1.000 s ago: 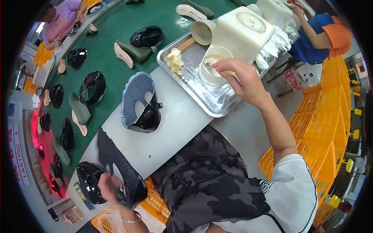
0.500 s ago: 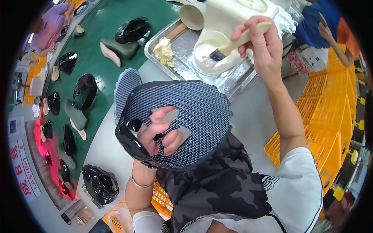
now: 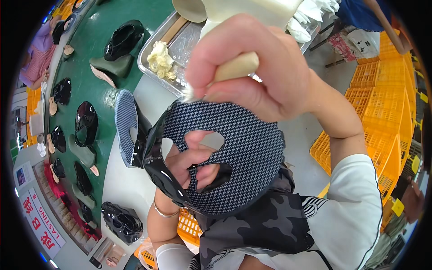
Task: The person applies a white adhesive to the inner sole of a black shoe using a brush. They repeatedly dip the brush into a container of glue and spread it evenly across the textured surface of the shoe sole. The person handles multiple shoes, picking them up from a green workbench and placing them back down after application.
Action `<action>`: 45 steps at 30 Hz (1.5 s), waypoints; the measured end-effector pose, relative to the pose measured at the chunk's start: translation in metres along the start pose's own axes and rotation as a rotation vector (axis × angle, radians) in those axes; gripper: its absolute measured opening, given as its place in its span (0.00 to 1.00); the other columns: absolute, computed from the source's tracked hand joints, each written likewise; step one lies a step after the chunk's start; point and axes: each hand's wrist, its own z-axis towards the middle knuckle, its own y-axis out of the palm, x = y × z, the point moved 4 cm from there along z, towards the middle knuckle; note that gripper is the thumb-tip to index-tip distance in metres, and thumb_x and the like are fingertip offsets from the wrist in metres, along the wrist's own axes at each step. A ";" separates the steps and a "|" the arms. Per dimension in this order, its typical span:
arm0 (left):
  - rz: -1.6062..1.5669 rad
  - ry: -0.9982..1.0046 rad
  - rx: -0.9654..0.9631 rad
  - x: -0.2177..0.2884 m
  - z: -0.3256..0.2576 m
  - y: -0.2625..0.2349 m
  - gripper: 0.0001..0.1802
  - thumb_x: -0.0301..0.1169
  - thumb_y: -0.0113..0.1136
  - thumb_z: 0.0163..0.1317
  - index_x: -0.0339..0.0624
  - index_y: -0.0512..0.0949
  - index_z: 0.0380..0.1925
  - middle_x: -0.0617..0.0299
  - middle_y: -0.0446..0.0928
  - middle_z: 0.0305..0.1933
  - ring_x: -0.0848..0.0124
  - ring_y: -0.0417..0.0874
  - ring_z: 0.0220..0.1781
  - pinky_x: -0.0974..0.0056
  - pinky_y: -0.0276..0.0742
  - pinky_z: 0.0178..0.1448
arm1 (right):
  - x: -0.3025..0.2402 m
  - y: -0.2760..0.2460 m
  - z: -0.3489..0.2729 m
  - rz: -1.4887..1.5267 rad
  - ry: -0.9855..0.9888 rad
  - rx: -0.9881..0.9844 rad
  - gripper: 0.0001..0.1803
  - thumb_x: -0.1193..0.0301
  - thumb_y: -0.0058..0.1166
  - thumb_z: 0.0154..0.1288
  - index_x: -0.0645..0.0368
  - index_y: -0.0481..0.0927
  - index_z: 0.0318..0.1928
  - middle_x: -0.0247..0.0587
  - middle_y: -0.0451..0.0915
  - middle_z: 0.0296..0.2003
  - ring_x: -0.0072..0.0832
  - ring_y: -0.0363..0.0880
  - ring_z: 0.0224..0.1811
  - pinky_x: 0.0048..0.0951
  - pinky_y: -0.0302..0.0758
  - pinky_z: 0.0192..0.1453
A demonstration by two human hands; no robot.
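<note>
My left hand [image 3: 191, 163] is inside a black shoe upper [image 3: 245, 157] with a grey woven lining, held up close to the camera; my fingers show through its cut-outs. My right hand [image 3: 252, 72] grips the pale wooden handle of a glue brush [image 3: 234, 67], whose bristles touch the top edge of the lining. A second shoe upper [image 3: 128, 128] with the same lining rests on the white table [image 3: 121, 180] just left of the held one.
A metal tray [image 3: 180, 42] with a lump of yellowish glue [image 3: 159, 60] lies beyond my hands. A green conveyor [image 3: 96, 58] at left carries several black uppers and lasts. Yellow crates [image 3: 382, 112] stand at right. Another person sits at far left.
My right hand has brought the brush from the glue tub down to the held upper. My left hand has raised the upper closer to the camera.
</note>
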 end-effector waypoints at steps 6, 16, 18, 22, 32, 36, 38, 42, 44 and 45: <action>-0.251 -0.041 -0.102 -0.003 0.003 -0.004 0.19 0.21 0.45 0.55 0.36 0.68 0.49 0.57 0.65 0.18 0.72 0.63 0.15 0.69 0.58 0.18 | -0.002 -0.013 -0.012 0.027 0.121 0.053 0.10 0.74 0.49 0.63 0.63 0.67 0.43 0.38 0.76 0.29 0.23 0.75 0.28 0.21 0.72 0.32; 0.092 0.165 -0.003 -0.005 -0.005 -0.016 0.22 0.25 0.43 0.57 0.44 0.66 0.54 0.58 0.60 0.14 0.71 0.59 0.13 0.69 0.57 0.16 | 0.006 -0.015 -0.021 -0.044 0.278 -0.037 0.10 0.68 0.40 0.68 0.62 0.66 0.43 0.31 0.76 0.26 0.13 0.68 0.22 0.14 0.67 0.27; 0.153 0.190 -0.023 -0.004 -0.002 -0.012 0.21 0.28 0.42 0.58 0.40 0.65 0.54 0.57 0.60 0.13 0.70 0.60 0.14 0.69 0.59 0.19 | 0.001 -0.015 -0.019 0.000 0.263 0.099 0.11 0.66 0.39 0.69 0.62 0.66 0.43 0.32 0.76 0.27 0.12 0.68 0.23 0.13 0.67 0.26; 0.185 0.199 0.085 -0.016 -0.003 -0.034 0.21 0.29 0.46 0.57 0.33 0.65 0.51 0.53 0.68 0.20 0.68 0.66 0.17 0.68 0.64 0.25 | 0.013 -0.006 -0.022 0.204 0.245 0.221 0.10 0.67 0.38 0.69 0.62 0.65 0.43 0.37 0.76 0.28 0.15 0.71 0.24 0.15 0.68 0.27; 0.103 0.298 0.064 -0.008 -0.016 -0.017 0.26 0.32 0.43 0.62 0.36 0.53 0.59 0.42 0.75 0.30 0.62 0.75 0.21 0.64 0.72 0.29 | 0.011 -0.025 -0.052 0.057 0.365 0.272 0.13 0.63 0.31 0.71 0.60 0.61 0.44 0.43 0.76 0.28 0.15 0.67 0.23 0.14 0.67 0.26; 0.123 0.346 0.066 -0.010 -0.016 -0.012 0.27 0.34 0.44 0.62 0.39 0.54 0.59 0.42 0.75 0.32 0.60 0.76 0.21 0.63 0.73 0.28 | 0.011 -0.017 -0.037 0.104 0.253 0.397 0.12 0.64 0.31 0.72 0.61 0.61 0.44 0.45 0.76 0.29 0.17 0.68 0.23 0.16 0.68 0.26; 0.081 0.440 0.136 -0.010 -0.016 -0.005 0.27 0.34 0.47 0.61 0.44 0.55 0.60 0.46 0.75 0.27 0.61 0.73 0.16 0.64 0.72 0.22 | 0.018 -0.013 -0.040 0.103 0.274 0.387 0.12 0.64 0.31 0.72 0.61 0.61 0.44 0.46 0.76 0.29 0.17 0.68 0.23 0.16 0.68 0.27; 0.010 0.514 0.121 -0.015 -0.018 -0.014 0.28 0.31 0.44 0.62 0.55 0.52 0.63 0.44 0.75 0.34 0.58 0.76 0.22 0.62 0.74 0.29 | 0.022 -0.014 -0.070 0.189 0.398 0.588 0.10 0.66 0.36 0.70 0.61 0.64 0.41 0.38 0.76 0.26 0.12 0.67 0.20 0.12 0.66 0.23; -0.021 0.514 0.059 -0.017 -0.012 -0.016 0.27 0.30 0.41 0.64 0.55 0.52 0.63 0.42 0.74 0.42 0.56 0.79 0.30 0.61 0.76 0.36 | 0.017 -0.018 -0.080 0.156 0.435 0.539 0.10 0.66 0.35 0.71 0.61 0.64 0.40 0.38 0.76 0.26 0.12 0.67 0.20 0.12 0.65 0.23; -0.039 0.506 0.086 -0.019 -0.009 -0.015 0.27 0.30 0.41 0.64 0.53 0.51 0.63 0.41 0.74 0.43 0.56 0.79 0.32 0.60 0.76 0.39 | 0.015 -0.019 -0.082 0.148 0.448 0.512 0.10 0.66 0.35 0.71 0.62 0.64 0.40 0.38 0.76 0.26 0.12 0.67 0.20 0.12 0.65 0.23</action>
